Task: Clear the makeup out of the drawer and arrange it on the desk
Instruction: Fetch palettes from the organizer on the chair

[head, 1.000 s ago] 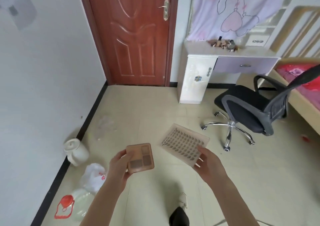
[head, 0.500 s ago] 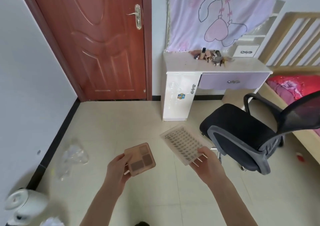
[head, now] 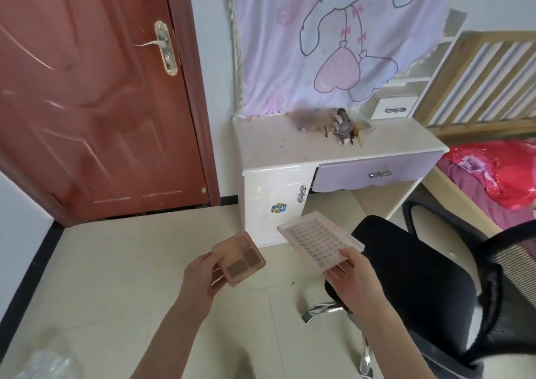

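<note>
1. The left hand grips a tan eyeshadow palette by its near edge, thumb on top, and holds it out in the air above the tiled floor.
2. The right hand pinches the near corner of a clear lash tray, thumb on its upper face; rows of small lash clusters show through the lid.
3. Both items are held side by side and apart, in front of the white desk, not on its surface.
4. A blurred heap of makeup items lies at the back of the surface, below a pink cartoon cloth.
5. The lilac drawer stands slightly open.
6. A black office chair stands right of the hands, a red-brown door to the left.
</note>
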Available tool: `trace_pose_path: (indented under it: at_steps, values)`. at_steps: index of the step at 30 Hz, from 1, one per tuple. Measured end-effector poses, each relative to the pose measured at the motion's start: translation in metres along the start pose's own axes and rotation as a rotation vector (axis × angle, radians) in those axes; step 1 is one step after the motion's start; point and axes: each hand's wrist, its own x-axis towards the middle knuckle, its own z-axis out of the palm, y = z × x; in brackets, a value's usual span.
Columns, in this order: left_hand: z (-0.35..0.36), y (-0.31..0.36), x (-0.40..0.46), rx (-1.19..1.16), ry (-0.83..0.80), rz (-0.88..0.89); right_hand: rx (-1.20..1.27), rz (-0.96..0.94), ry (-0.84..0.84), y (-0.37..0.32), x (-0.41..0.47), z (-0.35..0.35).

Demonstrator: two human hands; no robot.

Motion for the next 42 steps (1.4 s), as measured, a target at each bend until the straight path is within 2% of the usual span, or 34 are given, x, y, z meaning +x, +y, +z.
trace_pose_path:
  at_steps: [5, 12, 17, 22, 26, 29, 34, 38, 42]
  values:
    - [0.069, 0.048, 0.077, 0.018, -0.092, -0.036, 0.114, -0.04, 0.003, -0.047, 0.069, 0.027]
    - [0.168, 0.063, 0.186, 0.019, -0.171, -0.163, 0.177, -0.059, 0.047, -0.117, 0.192, 0.036]
    - [0.269, 0.071, 0.287, 0.014, -0.153, -0.24, 0.2, -0.053, 0.088, -0.192, 0.312, 0.033]
    - [0.384, 0.083, 0.371, 0.056, -0.098, -0.384, 0.201, -0.004, 0.22, -0.276, 0.421, 0.034]
    - [0.463, 0.09, 0.425, 0.034, -0.097, -0.416, 0.196, -0.016, 0.263, -0.333, 0.493, 0.036]
    - [0.509, 0.094, 0.46, 0.008, -0.107, -0.377, 0.208, -0.021, 0.253, -0.363, 0.539, 0.039]
    - [0.562, 0.096, 0.5, -0.065, -0.091, -0.365, 0.23, 0.024, 0.232, -0.389, 0.597, 0.046]
    - [0.578, 0.094, 0.526, -0.088, -0.065, -0.399, 0.295, 0.055, 0.21, -0.399, 0.623, 0.051]
    - [0.585, 0.093, 0.547, -0.077, 0.029, -0.437, 0.281, 0.062, 0.209, -0.405, 0.635, 0.055]
